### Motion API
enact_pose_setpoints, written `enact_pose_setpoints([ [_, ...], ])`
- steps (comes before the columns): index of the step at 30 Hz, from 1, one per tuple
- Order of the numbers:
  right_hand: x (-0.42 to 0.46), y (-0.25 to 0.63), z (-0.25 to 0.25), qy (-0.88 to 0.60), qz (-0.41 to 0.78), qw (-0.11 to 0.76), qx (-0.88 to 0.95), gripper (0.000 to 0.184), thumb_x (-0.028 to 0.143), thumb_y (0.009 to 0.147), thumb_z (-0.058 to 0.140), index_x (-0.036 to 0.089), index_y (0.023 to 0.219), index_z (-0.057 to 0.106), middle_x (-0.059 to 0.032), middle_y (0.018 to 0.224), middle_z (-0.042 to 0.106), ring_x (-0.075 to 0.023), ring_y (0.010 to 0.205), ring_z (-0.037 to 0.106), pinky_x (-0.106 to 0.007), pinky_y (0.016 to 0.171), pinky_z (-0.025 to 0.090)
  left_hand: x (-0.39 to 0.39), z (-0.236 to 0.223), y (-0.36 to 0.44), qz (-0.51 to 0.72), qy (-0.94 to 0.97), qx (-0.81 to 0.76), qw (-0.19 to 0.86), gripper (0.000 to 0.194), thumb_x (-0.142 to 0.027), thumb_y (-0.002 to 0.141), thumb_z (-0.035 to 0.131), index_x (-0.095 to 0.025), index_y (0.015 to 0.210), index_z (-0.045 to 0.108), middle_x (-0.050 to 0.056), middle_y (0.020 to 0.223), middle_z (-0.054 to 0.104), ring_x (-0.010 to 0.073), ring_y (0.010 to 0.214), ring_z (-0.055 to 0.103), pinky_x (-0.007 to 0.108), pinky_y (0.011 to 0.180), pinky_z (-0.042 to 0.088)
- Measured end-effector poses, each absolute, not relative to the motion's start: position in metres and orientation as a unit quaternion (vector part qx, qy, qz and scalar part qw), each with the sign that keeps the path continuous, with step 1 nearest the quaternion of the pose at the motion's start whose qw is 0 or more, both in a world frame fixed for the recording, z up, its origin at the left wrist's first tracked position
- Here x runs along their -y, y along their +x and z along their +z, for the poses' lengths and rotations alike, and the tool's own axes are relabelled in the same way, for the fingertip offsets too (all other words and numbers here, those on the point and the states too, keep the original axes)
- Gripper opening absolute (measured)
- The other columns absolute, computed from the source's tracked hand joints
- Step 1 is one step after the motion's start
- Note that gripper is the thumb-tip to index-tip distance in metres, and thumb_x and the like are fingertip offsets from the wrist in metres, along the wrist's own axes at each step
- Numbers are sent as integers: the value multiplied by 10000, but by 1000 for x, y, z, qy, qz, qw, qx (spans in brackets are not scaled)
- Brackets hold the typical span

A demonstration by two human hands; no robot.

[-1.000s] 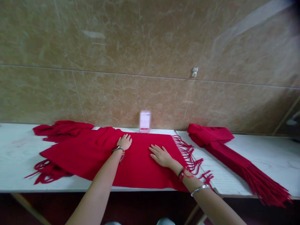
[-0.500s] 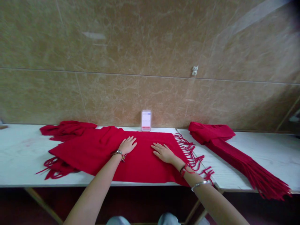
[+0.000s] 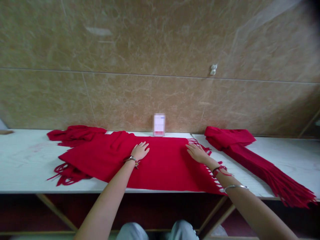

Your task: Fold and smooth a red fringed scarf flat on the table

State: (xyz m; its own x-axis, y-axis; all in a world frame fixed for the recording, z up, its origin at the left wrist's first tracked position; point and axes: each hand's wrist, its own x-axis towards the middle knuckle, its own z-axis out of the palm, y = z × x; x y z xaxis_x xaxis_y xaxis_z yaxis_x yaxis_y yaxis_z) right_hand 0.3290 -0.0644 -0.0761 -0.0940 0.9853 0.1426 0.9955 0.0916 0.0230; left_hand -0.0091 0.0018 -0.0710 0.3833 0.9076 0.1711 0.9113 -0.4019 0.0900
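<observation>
From the middle of the view, at least two red, fringed cloth scarves: one flat scarf (image 3: 165, 170) at 6 o'clock, one folded scarf (image 3: 250, 160) at 4. Whether the bunched red cloth (image 3: 81, 133) at 9 is a third cannot be told. Two bare hands: left hand (image 3: 140, 151) at 7, right hand (image 3: 197, 153) at 4. One round silver metal bangle (image 3: 236, 187) at 4. One pixelated, white rectangular panel (image 3: 159, 125) at centre. One small white cat-shaped ornament (image 3: 213, 69) at 2. Two pale blue-grey trousered knees, the left knee (image 3: 132, 231) and right knee (image 3: 183, 230), around 6.
</observation>
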Motion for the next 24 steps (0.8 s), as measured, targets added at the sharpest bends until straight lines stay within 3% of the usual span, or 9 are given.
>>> enact_pose_setpoints([
  [6,38,237,-58,-598,-32,98,795,511,371,908,242,154,1369,281,-97,1434,255,-264,1320,154,-510,1029,182,-1,-69,-9,-88,-832,547,13,455,-401,891,299,-229,1300,403,32,1398,335,200,1279,287,374,1031,240],
  [11,31,198,-76,-579,7,85,811,494,375,905,246,195,1362,300,-77,1432,263,-259,1308,202,-521,1015,205,2,-69,-8,-85,-834,545,17,458,-393,901,270,-218,1304,398,41,1397,336,197,1280,282,374,1032,237],
  [18,29,259,-99,-591,-45,75,802,475,386,909,207,249,1352,315,-58,1422,291,-244,1288,262,-507,986,271,4,-68,-8,-86,-833,546,17,444,-386,902,290,-225,1300,402,39,1395,339,191,1279,286,374,1030,245],
  [24,29,344,-113,-662,-84,71,741,465,325,902,235,207,1335,354,-100,1386,355,-231,1270,304,-469,991,289,4,-69,-8,-87,-832,547,15,448,-397,900,297,-232,1304,399,39,1397,336,199,1280,285,387,1035,233],
])
